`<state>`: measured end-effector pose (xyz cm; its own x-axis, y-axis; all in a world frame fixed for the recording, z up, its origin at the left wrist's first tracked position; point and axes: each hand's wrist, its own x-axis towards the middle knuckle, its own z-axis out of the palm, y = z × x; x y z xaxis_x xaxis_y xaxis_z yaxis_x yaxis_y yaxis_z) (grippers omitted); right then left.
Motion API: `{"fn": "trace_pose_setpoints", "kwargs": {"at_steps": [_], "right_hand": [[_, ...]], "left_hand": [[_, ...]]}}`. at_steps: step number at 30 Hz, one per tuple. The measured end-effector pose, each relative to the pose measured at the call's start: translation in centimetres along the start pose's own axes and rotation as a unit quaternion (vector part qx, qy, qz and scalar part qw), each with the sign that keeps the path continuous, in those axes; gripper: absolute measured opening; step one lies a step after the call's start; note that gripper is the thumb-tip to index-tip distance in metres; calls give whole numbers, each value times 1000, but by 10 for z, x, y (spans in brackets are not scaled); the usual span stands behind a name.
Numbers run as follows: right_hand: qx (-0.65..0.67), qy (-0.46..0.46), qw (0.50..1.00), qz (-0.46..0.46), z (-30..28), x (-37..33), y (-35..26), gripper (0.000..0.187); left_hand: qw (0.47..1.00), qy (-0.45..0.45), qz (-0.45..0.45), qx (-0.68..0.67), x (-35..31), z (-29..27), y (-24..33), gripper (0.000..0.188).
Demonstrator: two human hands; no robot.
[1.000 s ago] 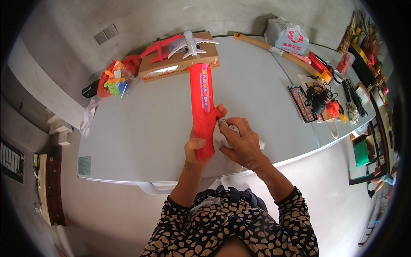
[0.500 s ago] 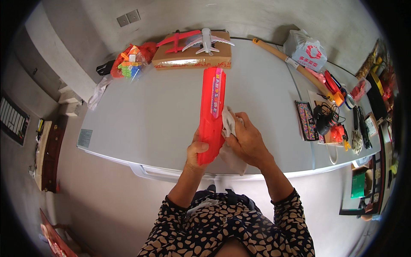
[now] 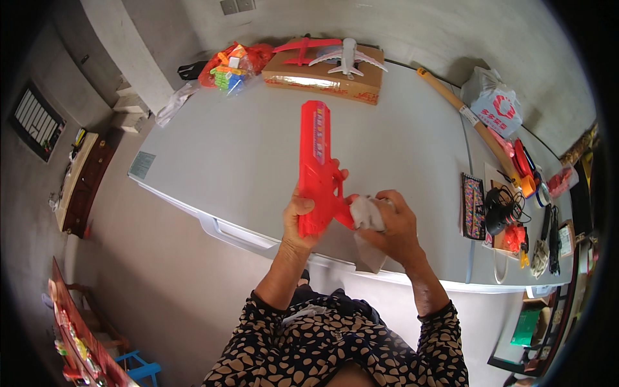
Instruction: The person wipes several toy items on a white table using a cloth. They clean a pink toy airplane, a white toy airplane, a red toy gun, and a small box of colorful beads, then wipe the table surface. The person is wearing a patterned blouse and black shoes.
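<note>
A red plastic toy gun (image 3: 314,171) with a colourful sticker along its barrel is held up over the grey table, barrel pointing away from me. My left hand (image 3: 302,216) is closed around its body, the thumb across the near end and fingertips showing past the trigger guard. My right hand (image 3: 394,226) grips a whitish cloth (image 3: 369,214), which is pressed against the end of the gun's handle. A loose part of the cloth hangs below that hand, over the table's near edge.
On the grey table (image 3: 219,148), a cardboard box (image 3: 322,80) at the back carries two toy planes (image 3: 348,59). Bagged colourful toys (image 3: 231,74) lie left of it. To the right are a long cardboard tube (image 3: 461,109), a white plastic bag (image 3: 493,103), a notebook (image 3: 472,206) and black cables.
The toy gun has turned so its handle shows on the right. My right hand and the cloth have moved from the gun's side out to the handle's end. The view has shifted.
</note>
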<state>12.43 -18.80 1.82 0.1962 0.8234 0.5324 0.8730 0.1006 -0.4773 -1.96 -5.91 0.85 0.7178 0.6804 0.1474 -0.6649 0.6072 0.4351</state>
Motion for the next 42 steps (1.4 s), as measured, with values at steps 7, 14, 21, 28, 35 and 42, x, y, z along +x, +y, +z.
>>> {"fn": "trace_pose_setpoints", "kwargs": {"at_steps": [7,14,21,28,35,42], "right_hand": [[150,88,984,-47,19,65,-46,45],[74,-68,990,-101,79,124,-101,45],[198,-192,945,-176,133,147,-110,46],[240,21,970,-44,167,217,-116,51],[119,-74,985,-104,211,224,-145,52],[198,-139,961,-132,206,195,-138,48]], "left_hand": [[997,60,-15,37,-3,-22,42,65],[961,16,129,243,17,-51,99,49],[943,192,96,253,35,-81,178,48],[939,144,103,293,37,-99,215,48],[917,111,188,335,45,-108,239,52],[953,155,118,230,48,-127,255,50]]}}
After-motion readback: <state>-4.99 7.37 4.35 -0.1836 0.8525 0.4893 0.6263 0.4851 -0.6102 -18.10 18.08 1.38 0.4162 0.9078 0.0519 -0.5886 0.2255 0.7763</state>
